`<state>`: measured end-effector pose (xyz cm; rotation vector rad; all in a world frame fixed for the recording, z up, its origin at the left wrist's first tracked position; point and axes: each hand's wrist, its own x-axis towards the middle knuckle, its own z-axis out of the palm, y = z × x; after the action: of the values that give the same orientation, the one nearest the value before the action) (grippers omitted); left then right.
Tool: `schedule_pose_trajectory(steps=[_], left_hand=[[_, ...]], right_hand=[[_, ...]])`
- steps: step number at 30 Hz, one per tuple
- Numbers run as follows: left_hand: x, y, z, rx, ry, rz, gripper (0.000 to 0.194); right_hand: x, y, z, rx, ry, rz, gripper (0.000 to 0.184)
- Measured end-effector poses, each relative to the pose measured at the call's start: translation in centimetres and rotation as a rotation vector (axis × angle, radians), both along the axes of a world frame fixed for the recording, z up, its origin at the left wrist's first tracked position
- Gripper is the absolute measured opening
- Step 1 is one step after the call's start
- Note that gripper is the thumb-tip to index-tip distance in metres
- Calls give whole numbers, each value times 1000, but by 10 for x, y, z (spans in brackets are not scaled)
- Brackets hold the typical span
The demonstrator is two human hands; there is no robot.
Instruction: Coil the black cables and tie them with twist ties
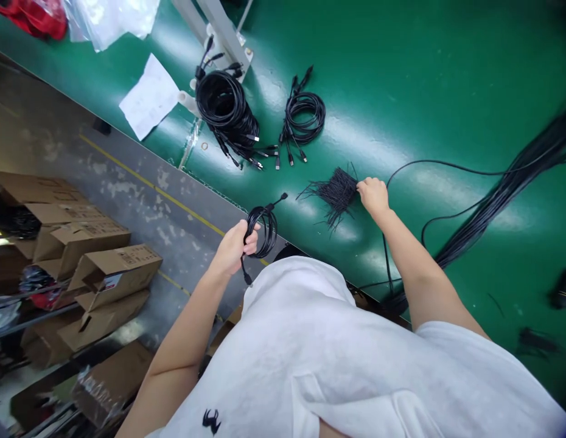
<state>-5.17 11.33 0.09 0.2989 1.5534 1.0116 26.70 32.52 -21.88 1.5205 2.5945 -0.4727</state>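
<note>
White shirt (pixel 356 353), short sleeves (pixel 461 344), small black emblem (pixel 211 420)

This looks like a factory workshop: a green worktop (pixel 415 79) carries stacked cable coils (pixel 228 103), short black strands (pixel 336 191) and a thick cable bundle (pixel 497 190); open cardboard boxes (pixel 121 258) flank a scuffed floor (pixel 128 198) with a yellow line (pixel 154 188).

Bright light — whitish glare streaks the table (pixel 447 91); dimmer among the boxes (pixel 123 261) beyond it — outer picture edges stretched and blurred.
</note>
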Motion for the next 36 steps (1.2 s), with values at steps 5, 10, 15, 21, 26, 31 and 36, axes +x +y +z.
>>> schedule_pose_trajectory(steps=[5,10,15,21,26,31,36], left_hand=[[3,0,-11,53,37,-6,35],[26,4,-10,157,156,-152,30],[45,-5,-8,214,27,-352,43],[46,-24,-24,264,-47,-83,40],[38,-26,-29,314,-116,-62,53],[30,-30,-23,296,204,-203,41],[25,-27,-18,239,549,-454,48]], right_hand=[[7,-19,34,-12,167,-263,29],[-47,-112,101,-543,775,-404,25],[-130,-171,141,-1174,1280,-447,27],[-154,-165,147,-1108,1385,-507,22],[-156,-166,149,-977,1230,-315,20],[-151,-164,161,-512,928,29,18],[-139,-151,167,289,531,628,30]])
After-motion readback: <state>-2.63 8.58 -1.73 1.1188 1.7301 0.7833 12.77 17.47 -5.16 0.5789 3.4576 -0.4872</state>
